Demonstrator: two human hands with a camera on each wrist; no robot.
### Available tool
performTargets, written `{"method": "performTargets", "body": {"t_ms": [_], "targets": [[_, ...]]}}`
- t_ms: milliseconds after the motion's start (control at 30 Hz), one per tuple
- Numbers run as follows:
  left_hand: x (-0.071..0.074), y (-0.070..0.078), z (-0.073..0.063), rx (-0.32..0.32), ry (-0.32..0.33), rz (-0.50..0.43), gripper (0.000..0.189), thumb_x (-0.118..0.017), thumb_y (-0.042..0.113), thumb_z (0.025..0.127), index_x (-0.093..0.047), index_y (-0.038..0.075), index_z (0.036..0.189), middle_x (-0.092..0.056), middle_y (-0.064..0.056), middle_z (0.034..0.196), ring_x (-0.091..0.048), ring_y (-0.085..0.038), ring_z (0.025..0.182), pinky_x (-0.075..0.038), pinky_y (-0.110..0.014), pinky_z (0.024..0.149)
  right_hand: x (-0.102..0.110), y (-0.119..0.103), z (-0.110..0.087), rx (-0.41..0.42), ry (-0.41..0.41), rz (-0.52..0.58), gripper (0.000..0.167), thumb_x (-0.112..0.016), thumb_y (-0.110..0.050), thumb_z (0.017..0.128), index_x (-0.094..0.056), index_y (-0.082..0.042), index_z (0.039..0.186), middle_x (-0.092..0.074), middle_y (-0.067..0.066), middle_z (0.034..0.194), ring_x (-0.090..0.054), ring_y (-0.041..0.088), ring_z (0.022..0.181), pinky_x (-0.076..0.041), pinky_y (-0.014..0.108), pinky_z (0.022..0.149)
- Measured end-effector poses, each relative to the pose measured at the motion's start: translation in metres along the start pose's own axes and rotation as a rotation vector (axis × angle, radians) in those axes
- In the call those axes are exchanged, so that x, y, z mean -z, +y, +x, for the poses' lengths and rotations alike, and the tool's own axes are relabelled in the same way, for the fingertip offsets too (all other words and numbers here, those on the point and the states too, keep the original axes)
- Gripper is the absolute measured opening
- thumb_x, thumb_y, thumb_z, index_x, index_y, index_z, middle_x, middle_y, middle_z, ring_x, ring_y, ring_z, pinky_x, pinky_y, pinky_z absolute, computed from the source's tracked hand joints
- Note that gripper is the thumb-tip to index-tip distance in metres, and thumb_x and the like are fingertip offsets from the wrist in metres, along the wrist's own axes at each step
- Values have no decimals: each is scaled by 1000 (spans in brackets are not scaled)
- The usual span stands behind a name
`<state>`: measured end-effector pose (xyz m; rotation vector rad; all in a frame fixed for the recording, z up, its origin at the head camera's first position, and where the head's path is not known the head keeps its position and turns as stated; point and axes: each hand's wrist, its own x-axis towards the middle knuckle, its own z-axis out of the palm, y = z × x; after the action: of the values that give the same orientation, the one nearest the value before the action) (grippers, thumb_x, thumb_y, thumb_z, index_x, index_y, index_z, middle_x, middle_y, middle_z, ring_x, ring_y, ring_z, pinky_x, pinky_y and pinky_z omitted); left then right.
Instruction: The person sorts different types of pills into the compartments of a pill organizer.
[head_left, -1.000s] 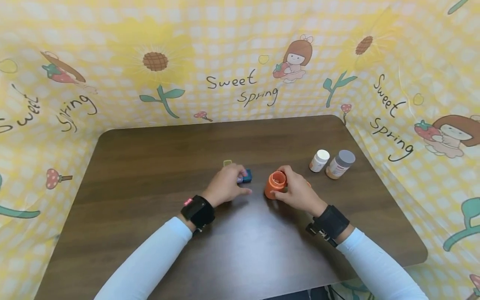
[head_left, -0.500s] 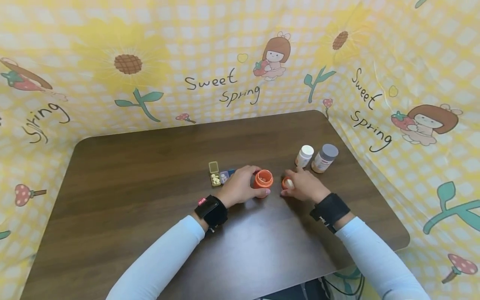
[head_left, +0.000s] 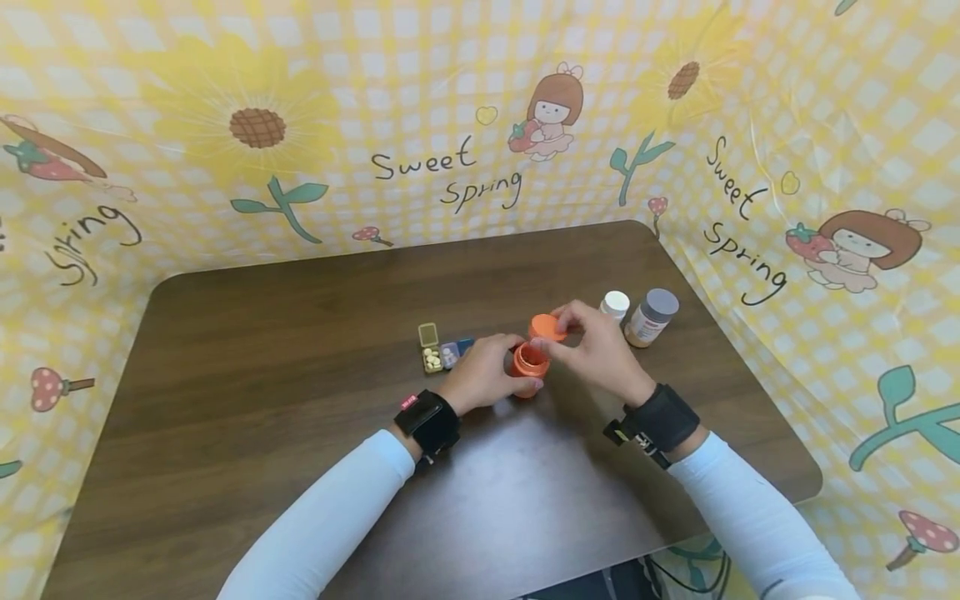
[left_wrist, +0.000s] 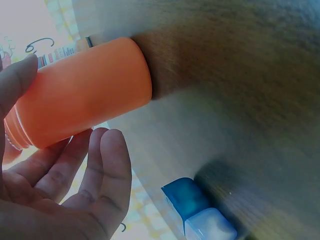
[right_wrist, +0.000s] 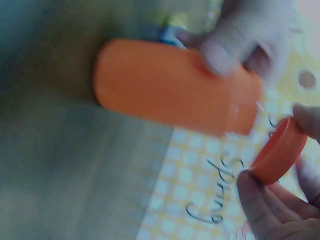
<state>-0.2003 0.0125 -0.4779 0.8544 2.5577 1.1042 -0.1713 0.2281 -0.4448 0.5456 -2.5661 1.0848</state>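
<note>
An orange bottle (head_left: pixel 529 377) with an uncovered mouth stands on the table, and my left hand (head_left: pixel 483 372) grips it from the left with thumb and fingers. In the left wrist view the smooth side of the bottle (left_wrist: pixel 87 92) lies between thumb and fingertips. My right hand (head_left: pixel 603 350) pinches an orange cap (head_left: pixel 546 327) by its rim, just above and behind the bottle's mouth. The right wrist view shows the cap (right_wrist: pixel 281 152) tilted and apart from the bottle's threaded neck. The bottle's contents are too dark to make out.
Left of the bottle sits a small pill organizer (head_left: pixel 432 358), one yellow lid raised over pale pills, with blue sections partly behind my left hand. A white-capped bottle (head_left: pixel 616 304) and a grey-capped jar (head_left: pixel 652 318) stand at the right. Patterned cloth (head_left: pixel 420 100) hangs behind the table (head_left: pixel 315 333).
My left hand has gone from the pill organizer to the orange bottle. My right hand has let go of the bottle, taken the orange cap from the table and lifted it toward the bottle's mouth.
</note>
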Motion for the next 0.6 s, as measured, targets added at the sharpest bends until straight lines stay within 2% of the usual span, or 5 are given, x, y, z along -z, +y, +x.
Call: {"method": "performTargets", "body": {"t_ms": [133,233,367,467,600], "targets": [[1,-1,-1,-12,7,-1,55,-86,39,84,-65,15,129,-69,2,114,-63,-12,98,-53,-33,88,-12,-5,-5,79,-45,-11,38,-90,-23,81,-54,-11,78,-71,9,111,-68,22,99,-56,37,78],[1,-1,-2,-15,12,-3,54,-87,38,84,-65,14,128,-69,2,114,-62,-13,96,-53,-32,85,-15,-5,-8,126,-100,-48,37,-91,-22,80,-59,-10,92,-69,7,108,-67,20,96,-56,36,79],[2,-2,-1,-11,16,-8,55,-88,36,82,-66,13,127,-69,1,114,-64,-16,98,-53,-33,85,-13,-8,-6,172,-181,-87,51,-89,-23,82,-63,-3,121,-67,8,114,-65,19,98,-57,39,83],[2,-4,0,-10,11,-19,54,-88,34,83,-66,14,127,-69,1,113,-65,-17,96,-54,-32,82,-11,-10,-3,190,-245,-106,52,-85,-22,87,-64,0,129,-66,12,122,-65,21,103,-57,42,84],[2,-6,0,-11,-3,-40,54,-87,33,84,-65,14,130,-69,1,111,-64,-16,89,-54,-28,73,-5,-12,4,189,-353,-117,50,-82,-17,89,-63,0,133,-63,11,126,-64,20,106,-57,40,86]]}}
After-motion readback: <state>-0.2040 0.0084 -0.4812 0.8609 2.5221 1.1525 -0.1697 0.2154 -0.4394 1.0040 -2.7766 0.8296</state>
